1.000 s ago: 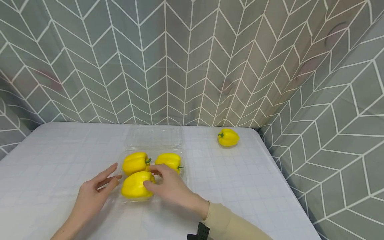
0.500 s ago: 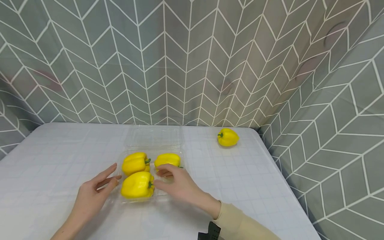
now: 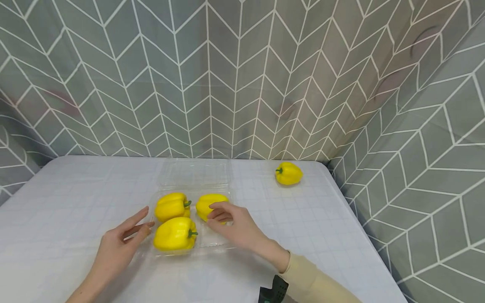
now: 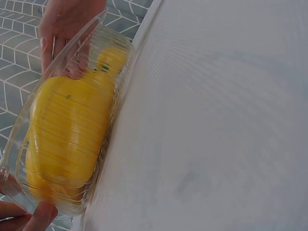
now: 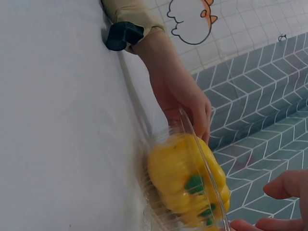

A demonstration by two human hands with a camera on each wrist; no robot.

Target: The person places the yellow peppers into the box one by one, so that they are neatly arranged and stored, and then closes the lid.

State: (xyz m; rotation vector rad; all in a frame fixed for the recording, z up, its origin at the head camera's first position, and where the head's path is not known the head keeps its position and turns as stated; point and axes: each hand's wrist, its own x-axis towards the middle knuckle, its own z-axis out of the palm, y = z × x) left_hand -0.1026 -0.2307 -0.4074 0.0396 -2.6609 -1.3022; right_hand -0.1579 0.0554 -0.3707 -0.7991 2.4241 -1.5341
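Observation:
A clear plastic clamshell tray lies on the white table and holds three yellow peppers. My right hand curls its fingers over the back right pepper. The left hand lies flat beside the tray with straight fingers against its left wall, next to the front pepper. Behind that one is the back left pepper. In the left wrist view the tray wall covers a pepper. In the right wrist view, the front pepper shows its green stem, with the left hand behind the tray.
The tray's open lid lies flat behind it. A fourth yellow pepper sits alone at the table's back right corner. Grey chevron curtains close off the back and right. The table edge runs down the right.
My right hand left the front pepper and moved back and right onto the back right pepper. The left hand stayed at the tray's left side.

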